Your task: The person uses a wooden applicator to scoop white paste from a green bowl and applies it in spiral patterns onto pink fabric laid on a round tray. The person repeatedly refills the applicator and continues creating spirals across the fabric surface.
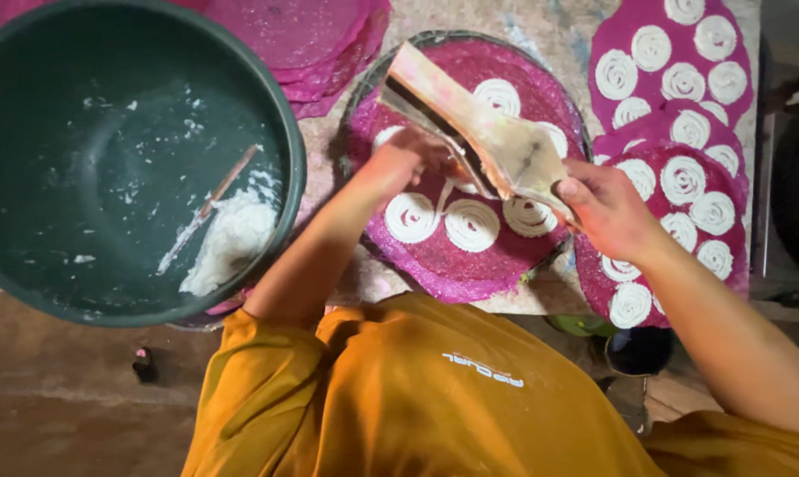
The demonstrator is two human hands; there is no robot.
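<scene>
Covering a speckled stone floor (559, 35): pink mesh mats (470, 256), green basin (295, 159).

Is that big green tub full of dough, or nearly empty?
Nearly empty. The green tub shows mostly bare floor, with only a small white lump of dough against its right wall and a stick lying in it.

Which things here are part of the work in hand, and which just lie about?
In use: left hand and right hand on the wooden press; round pink mat under it; white dough spirals; green basin with dough.

Lying about: filled mats at right; bare pink mats; small dark bottle.
</scene>
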